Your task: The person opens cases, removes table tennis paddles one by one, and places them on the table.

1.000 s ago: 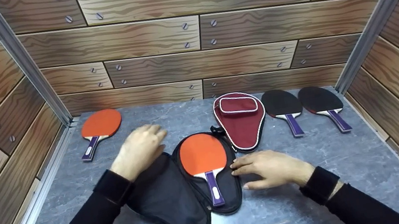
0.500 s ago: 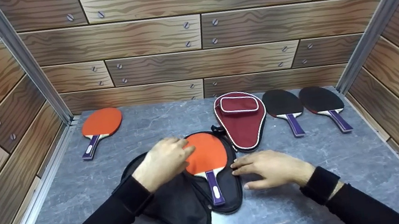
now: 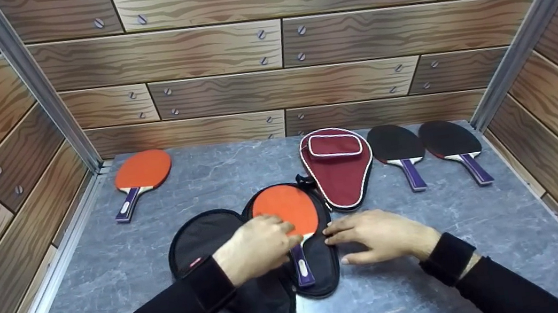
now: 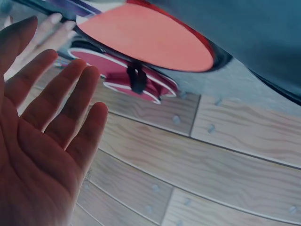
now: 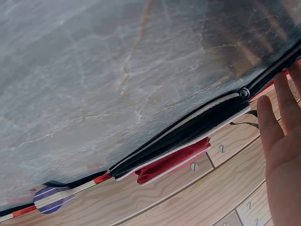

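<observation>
A black zip case (image 3: pixel 201 239) lies unfolded on the grey tabletop. In its right half rests an orange table tennis paddle (image 3: pixel 285 207), its purple handle toward the near side. Over the paddle's lower blade hovers my left hand (image 3: pixel 259 249), hiding part of the neck. The left wrist view has its fingers (image 4: pixel 77 94) extended and apart from the orange rubber (image 4: pixel 146 40). My right hand (image 3: pixel 384 235) touches the case's right edge with its fingertips. Nothing is held in either hand.
Behind the black case lies a maroon paddle case (image 3: pixel 342 183) with white piping. Two black paddles (image 3: pixel 396 142) lie to its right, and another orange paddle (image 3: pixel 143 170) is at the far left. Wood-patterned walls (image 3: pixel 217 97) enclose the tabletop.
My left hand has moved right and nearer, from the case's left flap across to the paddle's lower blade. The right hand has stayed at the case's edge.
</observation>
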{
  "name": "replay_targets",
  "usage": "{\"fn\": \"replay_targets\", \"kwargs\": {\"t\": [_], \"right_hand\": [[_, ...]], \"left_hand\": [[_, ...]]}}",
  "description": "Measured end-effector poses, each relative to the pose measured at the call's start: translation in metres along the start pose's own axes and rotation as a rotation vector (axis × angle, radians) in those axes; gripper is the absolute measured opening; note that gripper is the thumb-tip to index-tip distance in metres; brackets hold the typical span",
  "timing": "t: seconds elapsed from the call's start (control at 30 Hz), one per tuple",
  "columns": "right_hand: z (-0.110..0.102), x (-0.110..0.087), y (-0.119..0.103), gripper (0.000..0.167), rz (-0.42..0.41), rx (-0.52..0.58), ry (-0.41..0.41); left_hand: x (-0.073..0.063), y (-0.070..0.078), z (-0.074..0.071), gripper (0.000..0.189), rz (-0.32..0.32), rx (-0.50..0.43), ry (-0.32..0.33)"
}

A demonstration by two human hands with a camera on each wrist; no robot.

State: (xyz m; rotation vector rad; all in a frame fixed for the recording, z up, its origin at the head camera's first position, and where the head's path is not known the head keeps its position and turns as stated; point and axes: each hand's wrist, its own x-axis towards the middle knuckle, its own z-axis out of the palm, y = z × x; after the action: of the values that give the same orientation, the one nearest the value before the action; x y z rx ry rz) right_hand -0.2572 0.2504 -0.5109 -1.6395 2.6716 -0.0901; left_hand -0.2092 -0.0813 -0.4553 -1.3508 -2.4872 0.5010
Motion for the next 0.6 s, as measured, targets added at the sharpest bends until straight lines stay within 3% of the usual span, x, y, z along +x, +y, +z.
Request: {"fn": "replay_targets", "kwargs": {"t": [0.17, 0.33, 0.6], "right_hand": [[0.001, 0.0, 0.0, 0.049, 0.004, -0.004, -0.003], [0.001, -0.001, -0.001, 0.05, 0.016, -0.006, -0.013], [0.001, -0.001, 0.0, 0.051, 0.014, -0.001, -0.015]], "left_hand": [[0.001, 0.015, 0.0, 0.029, 0.06, 0.025, -0.022], [0.002, 0.031, 0.003, 0.017, 0.107, 0.078, 0.011], [0.002, 0.047, 0.009, 0.017, 0.18, 0.197, 0.066]]}}
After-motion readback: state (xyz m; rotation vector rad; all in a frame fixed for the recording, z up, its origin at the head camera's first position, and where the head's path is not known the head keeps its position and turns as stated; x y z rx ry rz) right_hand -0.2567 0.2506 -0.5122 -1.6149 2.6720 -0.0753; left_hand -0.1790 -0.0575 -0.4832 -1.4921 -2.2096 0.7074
